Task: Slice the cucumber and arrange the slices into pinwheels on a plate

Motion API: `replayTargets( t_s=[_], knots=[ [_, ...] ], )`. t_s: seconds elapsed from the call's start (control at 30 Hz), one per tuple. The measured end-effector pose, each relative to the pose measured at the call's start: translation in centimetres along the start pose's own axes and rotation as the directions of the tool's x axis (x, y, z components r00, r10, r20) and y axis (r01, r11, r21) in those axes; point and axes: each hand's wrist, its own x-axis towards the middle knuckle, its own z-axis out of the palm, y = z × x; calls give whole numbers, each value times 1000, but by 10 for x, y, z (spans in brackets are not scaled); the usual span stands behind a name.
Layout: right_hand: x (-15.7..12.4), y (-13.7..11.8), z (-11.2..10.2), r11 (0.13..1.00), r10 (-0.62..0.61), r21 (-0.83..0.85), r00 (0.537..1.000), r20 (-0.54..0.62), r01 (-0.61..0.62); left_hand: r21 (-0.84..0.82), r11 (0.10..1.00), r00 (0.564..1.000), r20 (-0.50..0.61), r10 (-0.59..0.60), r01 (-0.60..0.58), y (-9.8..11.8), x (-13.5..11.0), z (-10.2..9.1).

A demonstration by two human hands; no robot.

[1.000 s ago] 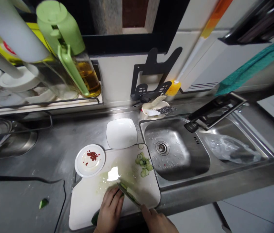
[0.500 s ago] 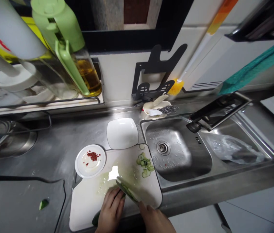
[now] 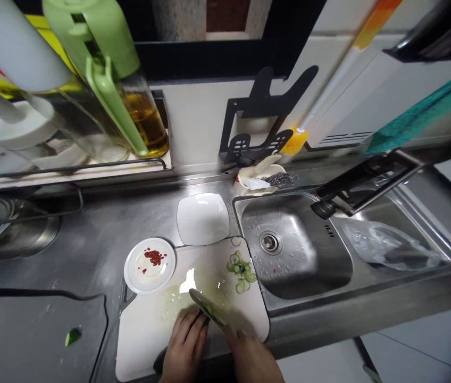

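Observation:
My left hand (image 3: 185, 340) is closed over a dark green cucumber (image 3: 159, 361), whose end pokes out at the lower left of the hand. In my right hand (image 3: 251, 354) is a knife (image 3: 205, 307), its blade slanting up and left against my left fingertips. Pale green slices cling to the blade's side. Both hands are over the white cutting board (image 3: 138, 330), which is wet in the middle. A small pile of cucumber slices (image 3: 241, 271) lies near the board's right edge.
A round white plate (image 3: 133, 274) with chopped red pieces overlaps the board's upper left corner. Behind the board sits a square white dish (image 3: 202, 218). The sink (image 3: 309, 266) with a black faucet (image 3: 353, 186) is right. A cucumber end (image 3: 73, 336) lies far left.
The knife tip has risen slightly and shifted a little left, my hands staying nearly in place. The whole view has shifted slightly.

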Motion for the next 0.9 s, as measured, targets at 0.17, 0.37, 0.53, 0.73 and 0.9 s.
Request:
replayTargets(
  t_s=[0.17, 0.37, 0.53, 0.73, 0.9],
  knots=[
    [7, -4, 2, 999, 35, -43, 996, 77, -32, 15, 1000, 1000, 14, 11, -11, -1, -1, 1],
    [2, 5, -1, 995, 32, -101, 997, 69, -25, 7, 1000, 999, 29, -16, 16, 2, 1, -2],
    [-5, 18, -5, 965, 23, -259, 993, -117, -53, -42, 995, 995, 13, -95, 96, 9, 12, -17],
    [1, 20, -4, 925, -32, -372, 965, -261, -70, -117, 970, 971, 135, -198, 214, 29, 71, -21],
    [5, 13, -4, 926, -46, -372, 961, -274, -62, -156, 941, 893, 393, -220, 301, 29, 120, -4]
  ],
)
